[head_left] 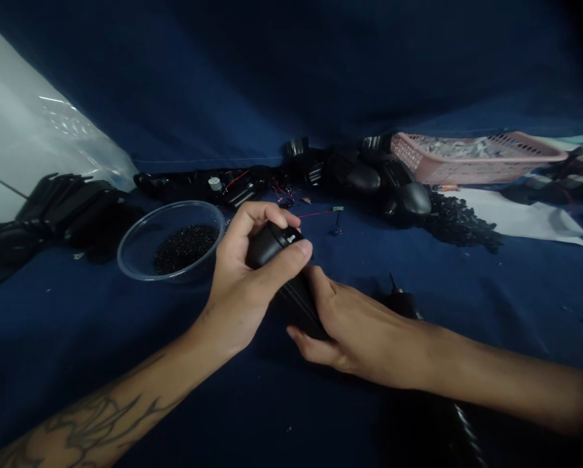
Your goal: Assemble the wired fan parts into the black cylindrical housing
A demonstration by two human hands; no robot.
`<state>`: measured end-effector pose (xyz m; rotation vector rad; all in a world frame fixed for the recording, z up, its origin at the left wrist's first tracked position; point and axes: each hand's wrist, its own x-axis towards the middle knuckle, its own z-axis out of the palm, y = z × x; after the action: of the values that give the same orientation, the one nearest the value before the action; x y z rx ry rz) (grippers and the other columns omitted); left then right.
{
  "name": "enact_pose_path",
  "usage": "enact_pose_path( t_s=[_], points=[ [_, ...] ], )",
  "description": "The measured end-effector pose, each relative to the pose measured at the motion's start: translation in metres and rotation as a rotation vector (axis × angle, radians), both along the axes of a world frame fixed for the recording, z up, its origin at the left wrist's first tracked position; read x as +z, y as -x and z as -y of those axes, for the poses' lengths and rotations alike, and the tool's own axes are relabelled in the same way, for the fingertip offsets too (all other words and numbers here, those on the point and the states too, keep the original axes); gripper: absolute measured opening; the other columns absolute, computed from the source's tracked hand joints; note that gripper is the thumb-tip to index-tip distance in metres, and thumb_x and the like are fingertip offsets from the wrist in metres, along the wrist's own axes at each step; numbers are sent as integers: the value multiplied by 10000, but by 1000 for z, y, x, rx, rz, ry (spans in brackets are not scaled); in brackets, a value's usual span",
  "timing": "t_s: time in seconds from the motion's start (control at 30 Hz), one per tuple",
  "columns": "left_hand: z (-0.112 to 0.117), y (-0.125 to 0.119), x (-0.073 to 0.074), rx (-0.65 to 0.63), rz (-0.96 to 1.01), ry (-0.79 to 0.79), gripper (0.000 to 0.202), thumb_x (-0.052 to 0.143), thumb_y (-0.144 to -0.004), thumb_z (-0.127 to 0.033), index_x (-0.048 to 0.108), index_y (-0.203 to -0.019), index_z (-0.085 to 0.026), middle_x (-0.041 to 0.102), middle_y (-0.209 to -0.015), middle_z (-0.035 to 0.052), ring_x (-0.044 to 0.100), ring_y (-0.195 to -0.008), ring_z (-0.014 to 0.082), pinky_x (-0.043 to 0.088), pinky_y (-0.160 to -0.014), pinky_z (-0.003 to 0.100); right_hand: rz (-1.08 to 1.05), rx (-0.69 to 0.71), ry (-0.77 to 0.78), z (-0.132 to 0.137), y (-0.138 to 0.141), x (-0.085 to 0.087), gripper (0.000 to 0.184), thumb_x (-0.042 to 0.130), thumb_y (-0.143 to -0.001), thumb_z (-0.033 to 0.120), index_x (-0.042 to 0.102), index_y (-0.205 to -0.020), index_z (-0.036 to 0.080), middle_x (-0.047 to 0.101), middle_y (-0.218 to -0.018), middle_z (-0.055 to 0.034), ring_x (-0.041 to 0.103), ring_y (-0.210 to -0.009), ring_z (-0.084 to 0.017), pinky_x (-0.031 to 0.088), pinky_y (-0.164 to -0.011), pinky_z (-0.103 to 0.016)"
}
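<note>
A black plastic device (pixel 299 300) with a rounded head and a long handle is tilted between both my hands above the blue cloth. My left hand (pixel 252 273) is closed around the rounded head, thumb and fingers pressed on its top end beside a small light-coloured spot. Lower down, my right hand (pixel 344 318) grips the handle, its fingers partly hidden behind it. Just beyond the device, a small green circuit board (pixel 338 208) with a red wire lies on the cloth. A dark tool with a thin bit, apparently a power screwdriver (pixel 402 302), lies partly under my right forearm.
Left of my hands stands a clear plastic bowl (pixel 125 250) of small dark screws. Black housings (pixel 411 198) and a pile of small black parts (pixel 461 221) lie at the back right, near a pink basket (pixel 491 170) and white paper (pixel 544 218). Black parts (pixel 62 205) are stacked left.
</note>
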<state>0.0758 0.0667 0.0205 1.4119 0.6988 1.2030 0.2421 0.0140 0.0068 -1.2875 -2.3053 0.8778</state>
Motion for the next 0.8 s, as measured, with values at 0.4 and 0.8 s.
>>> enact_pose_path(
  t_s=[0.4, 0.8],
  points=[
    [10, -8, 2, 64, -27, -87, 293, 736, -762, -41, 544, -905, -209, 584, -1011, 27, 602, -973, 199, 525, -920, 392, 62, 62, -202, 3, 7, -12, 515, 537, -976, 517, 440, -1147, 41, 590, -970, -157, 621, -821, -226, 578, -702, -382],
    [13, -7, 2, 16, 30, 57, 257, 671, -712, -52, 506, -827, -212, 586, -960, 9, 616, -905, 198, 552, -863, 386, 44, 77, -175, 1, 6, -11, 927, 598, -826, 789, 451, -1303, 8, 572, -1179, -221, 618, -1049, -313, 577, -873, -463]
  ],
)
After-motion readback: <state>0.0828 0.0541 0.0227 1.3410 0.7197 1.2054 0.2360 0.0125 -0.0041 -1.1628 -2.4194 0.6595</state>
